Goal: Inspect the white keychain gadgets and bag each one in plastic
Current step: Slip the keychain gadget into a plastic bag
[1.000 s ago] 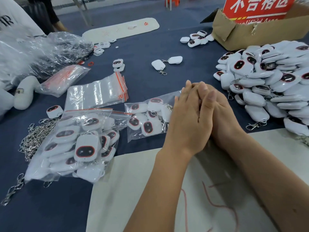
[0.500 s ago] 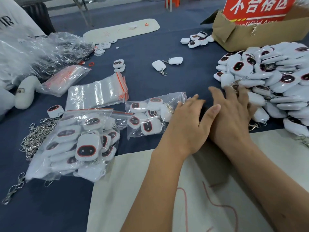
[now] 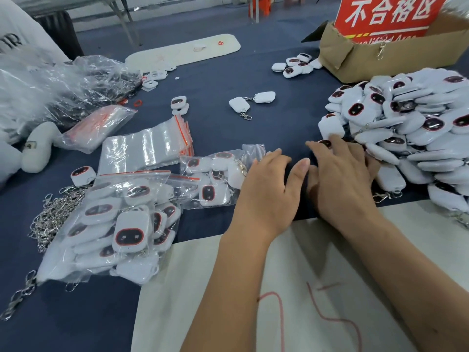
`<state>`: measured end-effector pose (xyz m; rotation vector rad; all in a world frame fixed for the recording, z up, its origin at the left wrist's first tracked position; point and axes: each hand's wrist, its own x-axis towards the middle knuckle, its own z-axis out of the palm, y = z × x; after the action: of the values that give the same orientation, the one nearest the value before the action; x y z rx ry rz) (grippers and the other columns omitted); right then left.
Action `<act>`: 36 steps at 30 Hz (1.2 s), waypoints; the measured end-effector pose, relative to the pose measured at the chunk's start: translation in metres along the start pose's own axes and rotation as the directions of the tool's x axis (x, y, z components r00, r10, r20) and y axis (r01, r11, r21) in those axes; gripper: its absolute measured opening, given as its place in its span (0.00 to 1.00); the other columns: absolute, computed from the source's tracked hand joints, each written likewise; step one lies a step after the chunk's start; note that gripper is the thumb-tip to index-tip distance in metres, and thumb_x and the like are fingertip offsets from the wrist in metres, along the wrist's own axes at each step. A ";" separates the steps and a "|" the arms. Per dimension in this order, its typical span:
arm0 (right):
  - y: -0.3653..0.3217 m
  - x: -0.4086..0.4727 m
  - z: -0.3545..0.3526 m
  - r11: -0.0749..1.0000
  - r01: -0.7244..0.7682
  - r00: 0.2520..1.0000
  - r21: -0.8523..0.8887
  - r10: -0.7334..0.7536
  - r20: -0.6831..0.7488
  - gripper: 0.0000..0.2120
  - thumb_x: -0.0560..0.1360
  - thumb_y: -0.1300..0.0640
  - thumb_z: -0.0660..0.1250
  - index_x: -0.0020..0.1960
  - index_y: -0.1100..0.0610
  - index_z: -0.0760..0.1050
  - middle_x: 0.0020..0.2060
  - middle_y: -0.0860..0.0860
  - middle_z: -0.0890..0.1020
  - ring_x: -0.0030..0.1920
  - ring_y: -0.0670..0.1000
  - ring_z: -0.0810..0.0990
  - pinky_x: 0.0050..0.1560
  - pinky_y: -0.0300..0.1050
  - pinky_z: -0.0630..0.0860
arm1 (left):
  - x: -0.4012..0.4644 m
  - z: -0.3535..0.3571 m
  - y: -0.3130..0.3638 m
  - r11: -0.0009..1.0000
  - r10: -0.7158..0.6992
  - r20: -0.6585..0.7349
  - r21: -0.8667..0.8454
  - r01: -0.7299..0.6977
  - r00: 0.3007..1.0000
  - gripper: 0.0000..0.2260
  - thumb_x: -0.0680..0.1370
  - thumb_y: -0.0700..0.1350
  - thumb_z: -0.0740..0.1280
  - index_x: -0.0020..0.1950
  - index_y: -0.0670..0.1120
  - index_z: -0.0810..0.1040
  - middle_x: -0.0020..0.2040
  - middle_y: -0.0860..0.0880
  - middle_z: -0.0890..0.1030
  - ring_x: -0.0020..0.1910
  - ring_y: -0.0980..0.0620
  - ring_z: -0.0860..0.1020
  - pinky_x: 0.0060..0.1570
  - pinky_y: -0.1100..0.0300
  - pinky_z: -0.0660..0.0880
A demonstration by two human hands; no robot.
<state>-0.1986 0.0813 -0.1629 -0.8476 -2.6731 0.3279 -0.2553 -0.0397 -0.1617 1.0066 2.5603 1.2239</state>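
Centrally, right hand point(image 3: 342, 184) reaching into the near edge of the heap of white keychain gadgets point(image 3: 406, 128) at the right of the table point(image 3: 228, 123); fingers point(image 3: 330, 146) spread and nearly straight, tips touching the nearest gadgets, nothing gripped so far as visible. Left hand point(image 3: 269, 196) just beside it, palm down on the blue table cover, fingers loosely extended and holding nothing, fingertips next to a small clear bag of gadgets point(image 3: 215, 179). Larger filled bag of gadgets point(image 3: 119, 229) at lower left, overlapping the small bag's corner. Stack of empty zip bags point(image 3: 147, 148) with red seal strips behind the filled bags. Pile of metal clasps point(image 3: 50, 214) at the left edge, partly under the larger bag. Two loose gadgets point(image 3: 251, 101) joined by a clasp at the table's middle, back sides up. Cardboard box point(image 3: 380, 57) with a red sign point(image 3: 388, 16) at upper right, a few gadgets lying just beside its left corner. White sheet point(image 3: 317, 288) with red marker lines under both forearms. Crumpled clear plastic point(image 3: 63, 85) at upper left.
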 end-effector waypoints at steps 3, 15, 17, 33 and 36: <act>0.002 0.001 0.001 0.981 0.079 0.996 0.175 -0.070 -0.054 0.19 0.80 0.61 0.66 0.70 0.53 0.77 0.64 0.57 0.79 0.64 0.63 0.72 0.67 0.55 0.64 | -0.001 -0.003 0.000 0.999 0.014 -0.013 -0.041 -0.014 1.000 0.19 0.86 0.54 0.57 0.59 0.42 0.80 0.64 0.46 0.81 0.76 0.51 0.69 0.71 0.50 0.67; -0.011 -0.006 0.002 0.603 0.264 0.955 0.753 -0.271 -0.117 0.29 0.71 0.64 0.79 0.70 0.54 0.77 0.56 0.48 0.80 0.49 0.50 0.82 0.50 0.50 0.82 | 0.002 -0.018 -0.001 0.922 -0.183 -0.330 -0.385 0.045 0.926 0.06 0.79 0.48 0.73 0.55 0.49 0.83 0.44 0.56 0.84 0.44 0.60 0.81 0.47 0.66 0.77; -0.011 -0.007 0.003 0.475 0.213 0.954 0.854 -0.289 -0.077 0.30 0.72 0.65 0.78 0.71 0.53 0.75 0.56 0.47 0.82 0.46 0.51 0.84 0.45 0.46 0.81 | 0.002 -0.022 -0.004 0.897 -0.226 -0.343 -0.438 0.058 0.912 0.03 0.77 0.44 0.75 0.51 0.49 0.84 0.43 0.54 0.85 0.44 0.56 0.84 0.50 0.54 0.82; -0.005 -0.001 0.006 0.418 0.078 0.982 0.905 -0.190 0.003 0.04 0.80 0.50 0.73 0.47 0.47 0.86 0.39 0.47 0.88 0.38 0.47 0.85 0.41 0.44 0.81 | 0.001 -0.031 -0.009 0.887 -0.144 -0.261 -0.462 0.008 0.955 0.09 0.78 0.36 0.73 0.55 0.46 0.88 0.50 0.53 0.88 0.49 0.52 0.86 0.53 0.45 0.83; -0.004 0.000 0.006 0.382 0.075 0.982 0.921 -0.188 -0.002 0.02 0.79 0.52 0.73 0.50 0.47 0.85 0.37 0.52 0.87 0.36 0.58 0.83 0.38 0.55 0.81 | 0.000 -0.030 -0.009 0.871 -0.148 -0.276 -0.491 -0.007 0.950 0.07 0.77 0.36 0.75 0.53 0.44 0.87 0.47 0.51 0.88 0.46 0.55 0.87 0.49 0.55 0.83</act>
<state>-0.2026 0.0771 -0.1669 -0.2147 -2.0204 1.6616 -0.2714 -0.0627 -0.1484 0.6417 2.2519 2.0025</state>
